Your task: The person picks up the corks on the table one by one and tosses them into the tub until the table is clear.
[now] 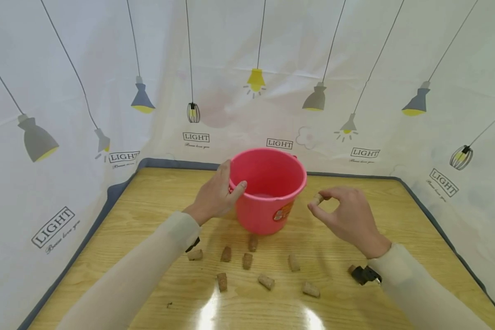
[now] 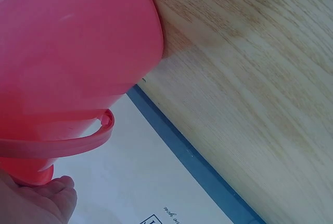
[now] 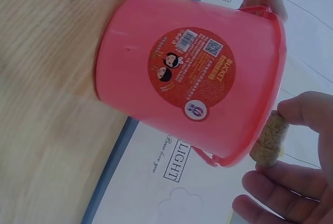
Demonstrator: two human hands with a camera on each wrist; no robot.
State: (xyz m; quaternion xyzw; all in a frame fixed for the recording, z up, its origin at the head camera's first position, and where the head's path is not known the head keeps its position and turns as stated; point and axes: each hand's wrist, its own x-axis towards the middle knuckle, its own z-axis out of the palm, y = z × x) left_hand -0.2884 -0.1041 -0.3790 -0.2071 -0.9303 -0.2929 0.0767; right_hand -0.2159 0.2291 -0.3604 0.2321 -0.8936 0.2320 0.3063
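A pink plastic bucket (image 1: pixel 264 211) stands upright on the wooden table, its round orange label facing the right wrist view. My left hand (image 1: pixel 218 192) grips the bucket's left rim, thumb over the edge and fingers outside. Between the thumb and a fingertip of my right hand (image 1: pixel 348 217) a cork (image 3: pixel 269 139) is pinched, a little to the right of the bucket and apart from it. The left wrist view shows the bucket's side and its handle (image 2: pixel 62 146) hanging beside the hand. Part of the bucket's floor is visible from the head view; no cork shows there.
Several loose corks (image 1: pixel 266 281) lie scattered on the table (image 1: pixel 156 192) in front of the bucket. One cork (image 1: pixel 352 269) is partly hidden by the right wrist's black device (image 1: pixel 365 275). A white sheet printed with lamps (image 1: pixel 231 55) surrounds the table's back and sides.
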